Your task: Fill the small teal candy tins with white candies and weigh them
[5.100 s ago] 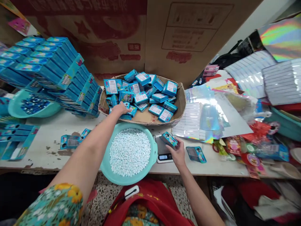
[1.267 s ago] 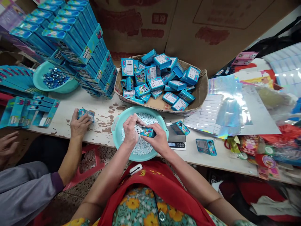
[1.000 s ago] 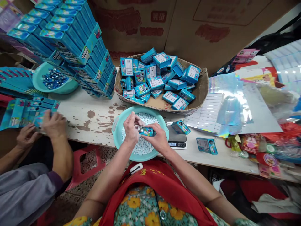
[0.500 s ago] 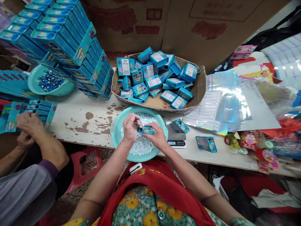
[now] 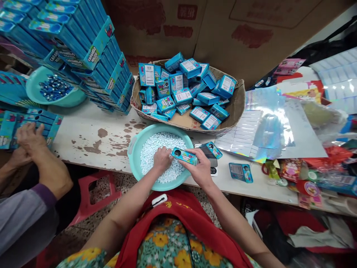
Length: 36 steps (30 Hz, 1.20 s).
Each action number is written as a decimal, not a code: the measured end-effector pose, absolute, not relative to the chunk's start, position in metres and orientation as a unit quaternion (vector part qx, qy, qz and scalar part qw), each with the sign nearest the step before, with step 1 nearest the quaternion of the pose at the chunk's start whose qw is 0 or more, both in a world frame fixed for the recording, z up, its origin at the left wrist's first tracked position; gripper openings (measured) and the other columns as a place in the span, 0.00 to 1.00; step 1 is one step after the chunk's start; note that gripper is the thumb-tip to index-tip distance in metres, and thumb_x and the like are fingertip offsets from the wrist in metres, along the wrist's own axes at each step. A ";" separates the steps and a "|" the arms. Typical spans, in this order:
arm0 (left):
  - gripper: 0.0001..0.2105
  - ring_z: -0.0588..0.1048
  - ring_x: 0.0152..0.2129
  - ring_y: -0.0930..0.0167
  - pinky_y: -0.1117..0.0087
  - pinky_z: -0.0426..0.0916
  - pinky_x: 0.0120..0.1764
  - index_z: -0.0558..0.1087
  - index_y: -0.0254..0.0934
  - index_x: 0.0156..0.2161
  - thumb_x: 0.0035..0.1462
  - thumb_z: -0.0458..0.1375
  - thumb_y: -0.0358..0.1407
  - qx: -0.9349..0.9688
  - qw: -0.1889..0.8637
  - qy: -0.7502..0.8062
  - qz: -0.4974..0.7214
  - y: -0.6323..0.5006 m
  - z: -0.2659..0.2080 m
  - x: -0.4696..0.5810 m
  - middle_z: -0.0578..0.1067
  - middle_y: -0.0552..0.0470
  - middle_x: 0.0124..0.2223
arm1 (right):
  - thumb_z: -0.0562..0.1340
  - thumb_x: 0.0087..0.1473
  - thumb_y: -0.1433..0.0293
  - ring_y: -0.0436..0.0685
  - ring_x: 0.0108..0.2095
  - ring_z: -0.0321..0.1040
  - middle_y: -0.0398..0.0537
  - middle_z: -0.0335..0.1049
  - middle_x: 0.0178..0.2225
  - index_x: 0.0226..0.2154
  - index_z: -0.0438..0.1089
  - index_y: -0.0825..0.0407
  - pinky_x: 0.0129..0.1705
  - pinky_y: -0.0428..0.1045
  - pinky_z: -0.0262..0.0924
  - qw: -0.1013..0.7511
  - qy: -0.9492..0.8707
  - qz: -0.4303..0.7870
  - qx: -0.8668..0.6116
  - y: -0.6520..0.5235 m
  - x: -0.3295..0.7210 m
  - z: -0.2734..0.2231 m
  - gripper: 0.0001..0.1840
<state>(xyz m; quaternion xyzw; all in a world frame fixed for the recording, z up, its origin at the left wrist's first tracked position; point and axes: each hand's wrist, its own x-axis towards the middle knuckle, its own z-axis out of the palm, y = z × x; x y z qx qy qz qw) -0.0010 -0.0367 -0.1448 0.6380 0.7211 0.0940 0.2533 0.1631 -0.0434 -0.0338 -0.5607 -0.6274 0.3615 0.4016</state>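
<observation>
My right hand [image 5: 201,166] is closed round a small blue carton [image 5: 184,156], tilted over the bowl's right side with a dark round opening toward the left. My left hand [image 5: 162,159] is down among small white candies [image 5: 152,147], fingers curled in on them and tips hidden. These candies fill a turquoise bowl [image 5: 133,169] at the table's front edge. Beside the bowl, a kitchen scale [image 5: 213,163] is partly covered by my right hand and another blue carton [image 5: 214,149]. Further right lies a flat blue card piece [image 5: 241,172].
Behind the bowl stands a cut-down cardboard box [image 5: 178,124] of blue cartons. Stacked carton trays [image 5: 97,59] and a bowl of blue pieces [image 5: 74,97] are at left. A co-worker's hands [image 5: 32,139] touch cartons there. Shiny sheets [image 5: 267,126] and packets [image 5: 291,170] lie right.
My left hand has dropped from beside the carton into the candies. My right hand has shifted right with the carton and turned its opening more into view.
</observation>
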 end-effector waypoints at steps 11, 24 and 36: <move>0.13 0.62 0.14 0.78 0.76 0.54 0.17 0.64 0.37 0.30 0.50 0.59 0.45 0.181 0.558 0.585 0.560 -0.026 -0.064 -0.012 0.65 0.58 0.24 | 0.69 0.45 0.66 0.59 0.41 0.68 0.48 0.69 0.37 0.40 0.70 0.49 0.44 0.54 0.63 0.335 -0.660 0.383 -0.553 -0.047 0.147 -0.061 0.17; 0.14 0.69 0.18 0.76 0.72 0.66 0.26 0.63 0.36 0.24 0.51 0.59 0.42 0.126 0.504 0.521 0.677 -0.011 -0.026 0.002 0.66 0.58 0.22 | 0.70 0.43 0.66 0.60 0.40 0.68 0.48 0.71 0.36 0.38 0.71 0.49 0.43 0.54 0.61 0.311 -0.694 0.370 -0.534 -0.039 0.131 -0.037 0.17; 0.13 0.70 0.20 0.76 0.72 0.67 0.27 0.65 0.36 0.26 0.52 0.59 0.43 0.167 0.501 0.526 0.667 -0.009 -0.016 0.006 0.68 0.56 0.24 | 0.70 0.43 0.67 0.59 0.40 0.68 0.46 0.70 0.35 0.38 0.70 0.48 0.43 0.53 0.61 0.336 -0.679 0.383 -0.528 -0.035 0.132 -0.030 0.16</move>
